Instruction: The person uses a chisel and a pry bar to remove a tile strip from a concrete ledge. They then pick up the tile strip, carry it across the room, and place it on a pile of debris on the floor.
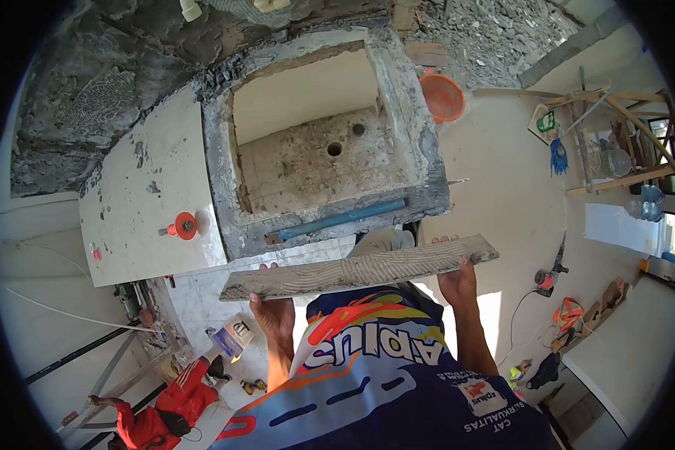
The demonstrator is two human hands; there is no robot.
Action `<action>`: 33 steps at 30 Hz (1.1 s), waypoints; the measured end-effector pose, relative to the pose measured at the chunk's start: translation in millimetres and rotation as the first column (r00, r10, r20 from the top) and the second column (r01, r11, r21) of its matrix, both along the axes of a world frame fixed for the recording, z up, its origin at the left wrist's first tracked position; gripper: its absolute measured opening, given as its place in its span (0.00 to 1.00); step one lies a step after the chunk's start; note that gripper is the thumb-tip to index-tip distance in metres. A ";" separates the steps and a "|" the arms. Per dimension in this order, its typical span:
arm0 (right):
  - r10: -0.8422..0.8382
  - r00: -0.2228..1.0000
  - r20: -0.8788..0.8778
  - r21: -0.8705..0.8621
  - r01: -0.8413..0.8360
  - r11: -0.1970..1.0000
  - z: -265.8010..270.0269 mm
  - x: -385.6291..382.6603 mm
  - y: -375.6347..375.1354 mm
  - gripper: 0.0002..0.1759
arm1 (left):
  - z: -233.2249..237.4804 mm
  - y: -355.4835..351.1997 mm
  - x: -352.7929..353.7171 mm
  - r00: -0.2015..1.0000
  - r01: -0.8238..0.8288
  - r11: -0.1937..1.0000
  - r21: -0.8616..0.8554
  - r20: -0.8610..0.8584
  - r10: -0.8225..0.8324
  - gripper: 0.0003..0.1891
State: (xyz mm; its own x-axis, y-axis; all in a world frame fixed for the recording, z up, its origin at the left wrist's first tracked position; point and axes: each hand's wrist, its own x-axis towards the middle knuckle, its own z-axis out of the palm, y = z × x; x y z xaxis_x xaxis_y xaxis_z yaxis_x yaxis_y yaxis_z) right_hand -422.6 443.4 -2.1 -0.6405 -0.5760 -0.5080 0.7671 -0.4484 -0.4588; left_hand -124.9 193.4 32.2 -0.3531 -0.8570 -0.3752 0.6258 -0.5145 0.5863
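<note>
Both hands hold a long narrow tile strip (360, 268) in front of my chest, its upward face coated with grey mortar combed into ridges. My left hand (277, 311) grips the strip near its left end, thumb on the near edge and fingertips showing over the far edge. Near the other end, my right hand (459, 281) is closed on it in the same way. Just beyond the strip lies a blue pipe (341, 220) on the front ledge of a rough cement-edged counter opening (435, 180). A red suction cup (183, 226) sits on the large cream slab to the left.
Inside the opening is a stained floor with two round holes. An orange bucket (442, 98) stands at the opening's right, near rubble (495, 41). A power tool (545, 279) with a cord lies on the right floor. A paint tub (232, 335) and a person in red (172, 409) are at lower left.
</note>
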 end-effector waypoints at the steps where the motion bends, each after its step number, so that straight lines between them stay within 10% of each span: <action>1: -0.010 1.000 -0.019 -0.032 0.010 0.999 11.8 -13.4 -3.3 0.43 | 19.3 -6.1 -22.9 1.000 0.012 0.997 -0.076 0.016 -0.011 0.32; 11: -0.133 0.990 -0.051 -0.262 0.115 0.958 71.5 -209.2 -21.1 0.40 | 155.2 -47.0 -300.8 0.944 -0.208 0.922 -0.327 -0.315 0.101 0.37; 14: 0.067 0.995 0.075 0.225 -0.083 0.971 84.7 -247.8 13.7 0.32 | 190.1 -30.8 -392.6 0.933 -0.296 0.857 -0.422 -0.321 0.164 0.36; 17: 0.465 0.712 -0.525 0.815 0.264 0.516 96.0 -248.0 40.6 0.23 | 200.6 1.7 -469.0 0.951 -0.284 0.778 -0.561 -0.268 0.154 0.39; 22: 0.479 0.069 -0.875 0.481 0.222 0.848 160.9 -320.0 -18.2 0.24 | 190.8 47.9 -549.9 0.996 -0.086 0.591 -0.802 -0.050 0.076 0.46; 27: 0.367 -0.096 -0.925 0.366 0.023 0.930 144.2 -377.5 -44.4 0.18 | 193.3 79.0 -607.0 0.990 0.011 0.452 -0.892 0.074 0.122 0.49; 33: 0.247 -0.022 -0.969 0.248 -0.082 0.965 131.9 -474.0 -5.5 0.10 | 201.6 127.2 -711.8 0.970 -0.009 0.520 -0.854 0.119 0.212 0.50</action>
